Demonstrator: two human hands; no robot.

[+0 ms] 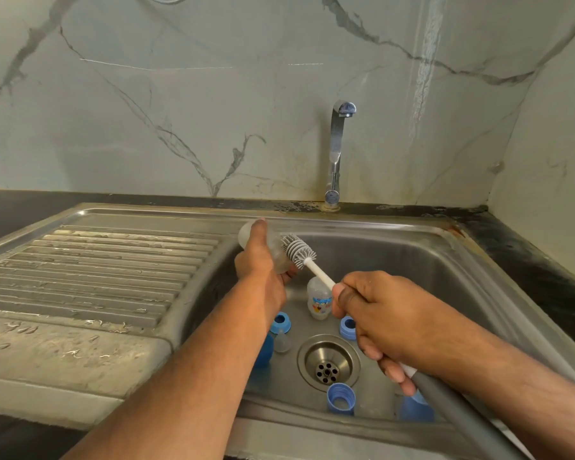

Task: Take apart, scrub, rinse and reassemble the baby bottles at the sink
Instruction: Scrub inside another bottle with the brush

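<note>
Over sink (412,260), left hand (263,260) clasps bottle (277,247) (right hand (375,313) grips brush (299,249)).

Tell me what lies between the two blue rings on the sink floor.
In the head view, the printed bottle lies between the left ring and the right ring, just behind their line.

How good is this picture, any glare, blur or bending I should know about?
Head view: wide-angle bending curves the sink rim and counter edges; soft, even light with faint shadows; mild glare on the tap and a bright streak on the wall; the clear bottle in the left hand looks hazy; the brush is sharp.
</note>
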